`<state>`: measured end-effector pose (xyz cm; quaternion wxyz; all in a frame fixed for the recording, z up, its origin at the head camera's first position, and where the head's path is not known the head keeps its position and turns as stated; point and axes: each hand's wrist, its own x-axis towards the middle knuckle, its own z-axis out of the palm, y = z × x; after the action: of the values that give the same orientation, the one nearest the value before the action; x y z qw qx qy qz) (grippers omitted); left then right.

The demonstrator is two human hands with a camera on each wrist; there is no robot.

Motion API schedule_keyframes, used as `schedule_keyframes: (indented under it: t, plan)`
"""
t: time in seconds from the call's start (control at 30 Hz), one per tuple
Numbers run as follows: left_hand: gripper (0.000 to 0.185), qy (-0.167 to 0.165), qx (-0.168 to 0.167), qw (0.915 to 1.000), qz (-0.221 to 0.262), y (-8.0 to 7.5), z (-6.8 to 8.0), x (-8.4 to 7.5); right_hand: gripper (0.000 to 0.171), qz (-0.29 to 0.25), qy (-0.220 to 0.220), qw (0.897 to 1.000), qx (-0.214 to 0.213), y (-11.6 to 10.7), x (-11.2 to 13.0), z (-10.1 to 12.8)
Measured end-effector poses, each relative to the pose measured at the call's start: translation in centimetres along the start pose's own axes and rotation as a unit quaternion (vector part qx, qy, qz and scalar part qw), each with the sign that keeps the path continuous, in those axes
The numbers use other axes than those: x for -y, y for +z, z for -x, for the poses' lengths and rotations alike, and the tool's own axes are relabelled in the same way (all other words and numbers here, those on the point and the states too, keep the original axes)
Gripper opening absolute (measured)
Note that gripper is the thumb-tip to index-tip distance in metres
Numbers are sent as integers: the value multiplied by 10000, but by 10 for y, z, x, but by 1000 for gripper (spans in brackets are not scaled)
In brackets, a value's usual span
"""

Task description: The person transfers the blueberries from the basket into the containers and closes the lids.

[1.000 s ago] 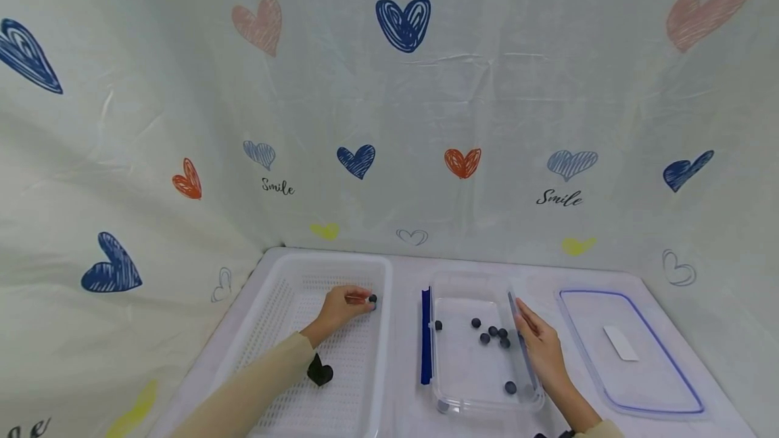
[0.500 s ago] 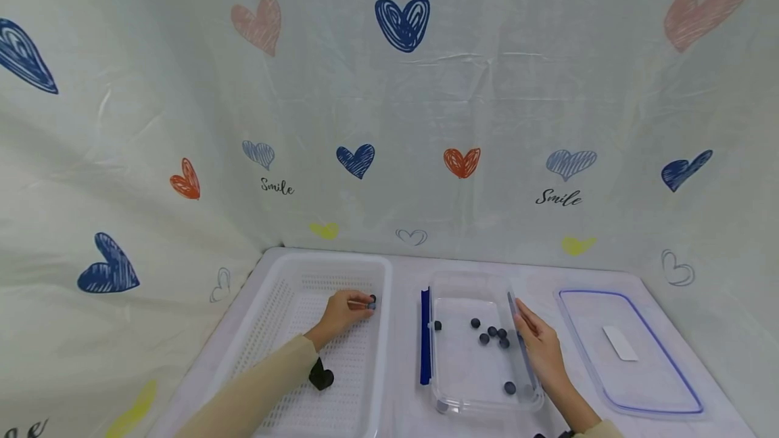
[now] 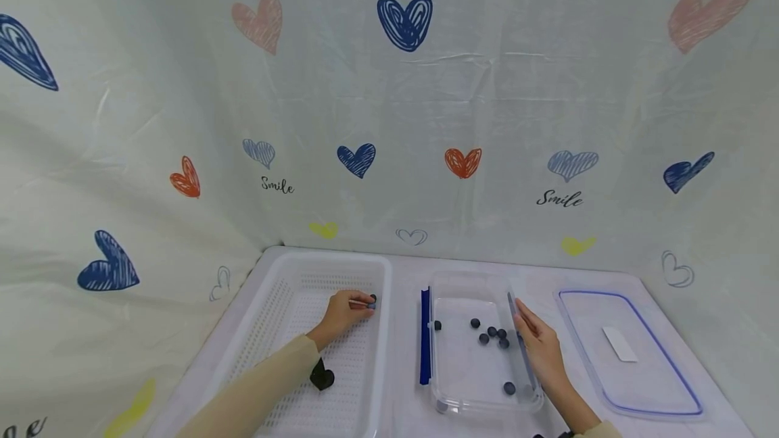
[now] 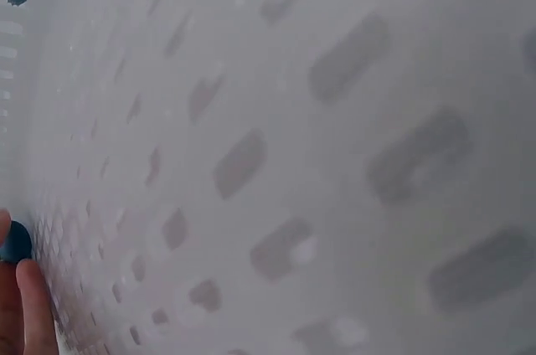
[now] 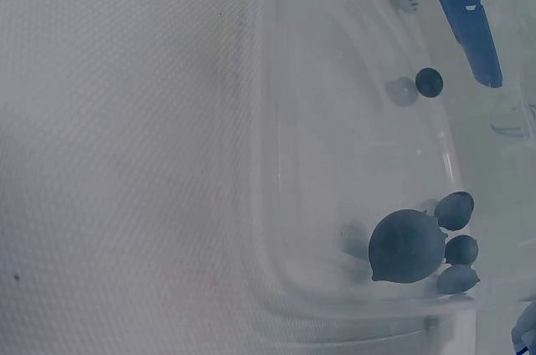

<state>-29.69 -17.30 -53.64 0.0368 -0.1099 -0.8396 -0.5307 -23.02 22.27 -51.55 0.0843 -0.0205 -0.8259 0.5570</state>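
Inside the white perforated basket (image 3: 286, 330), the left hand (image 3: 343, 309) pinches one blueberry (image 3: 372, 301) at its fingertips, near the right wall. The right hand (image 3: 538, 350) lies flat and relaxed against the clear container (image 3: 481, 397), holding nothing. Several blueberries (image 3: 494, 335) already sit in that container; the basket looks nearly emptied. A clear lid (image 3: 633, 404) lies off to the right.

left hand (image 3: 342, 311) barely shifted — blueberry (image 3: 372, 303) (dark) now pinched
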Motion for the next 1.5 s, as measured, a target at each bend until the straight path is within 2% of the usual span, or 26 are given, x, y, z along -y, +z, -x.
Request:
schedule_keyframes:
  t: [0.33,0.5,0.8,1.13,1.4,1.5]
  plan:
    - [18,135,-97,9998,-74,3,0,5,54,36,-71,10000,-39,0,0,0]
    - [17,139,-98,9996,-234,3,0,4,54,51,-140,9999,-41,0,0,1]
    - [14,68,-57,9995,-305,2,1,0,55,44,-11,10000,-55,1,0,1]
    - [15,3,121,9988,-466,-9,2,-7,55,22,88,10000,15,1,1,2]
    - [17,-92,66,9982,-595,-19,0,-12,55,63,77,9999,28,0,2,2]
    - [16,-26,56,9981,-608,-22,-2,-15,55,70,40,10000,30,-1,2,1]
